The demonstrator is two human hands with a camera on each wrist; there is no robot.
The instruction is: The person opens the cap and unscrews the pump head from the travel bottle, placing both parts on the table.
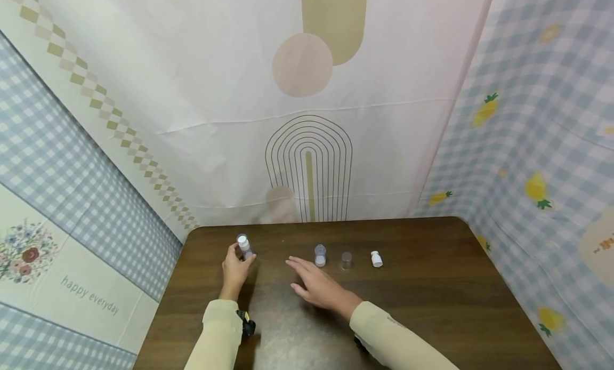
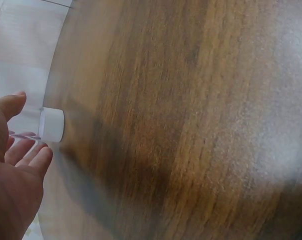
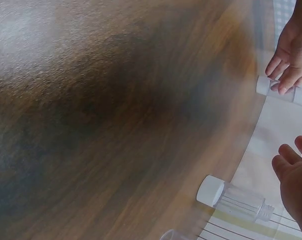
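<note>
My left hand (image 1: 235, 268) has its thumb and fingers around a small clear bottle (image 1: 244, 246) near the table's back left. This bottle has a white base (image 2: 52, 125) and a white top part under what looks like a clear cover. Extended and holding nothing, my right hand (image 1: 318, 286) hovers over the middle of the table. Just beyond it stands another clear bottle (image 3: 241, 202), with a white base and a bare threaded neck. To that bottle's right are a small clear cap (image 1: 346, 260) and a white fitting (image 1: 376, 259), too small to identify.
The brown wooden table (image 1: 431, 306) reaches back to a white patterned cloth (image 1: 230, 162). Checked blue cloth (image 1: 527, 125) hangs at the right, and more hangs at the left. A dark wrist camera (image 1: 247, 324) is strapped at the left cuff.
</note>
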